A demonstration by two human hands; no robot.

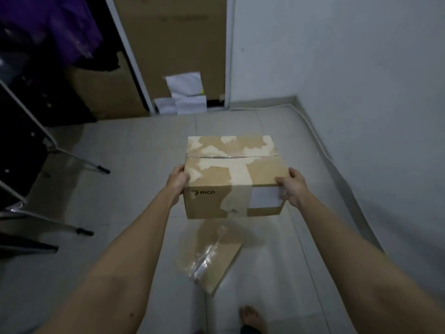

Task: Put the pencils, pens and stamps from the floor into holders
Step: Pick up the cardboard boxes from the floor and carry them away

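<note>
Head cam: I'm holding a taped-up cardboard box [232, 177] over the floor [134, 150], left hand [177, 180] and right hand [292, 186] clamped on its sides, fingers curled round the edges. Flattened cardboard [212, 259] lies below it. Can't spot any pencils, pens or stamps.

This looks like a spare or storage corner of a home, with a pale grey tiled floor [120, 150] meeting bare white plastered walls [361, 68]. Behind the taped brown cardboard box marked PICO [231, 186], a tall flattened brown carton [173, 44] leans in a white-framed recess with loose white paper sheets [185, 92] at its foot. To the box's left hang dark purple clothes [55, 27] above black metal-legged furniture [21, 141], and a person's bare foot [250, 317] shows near it.
</note>
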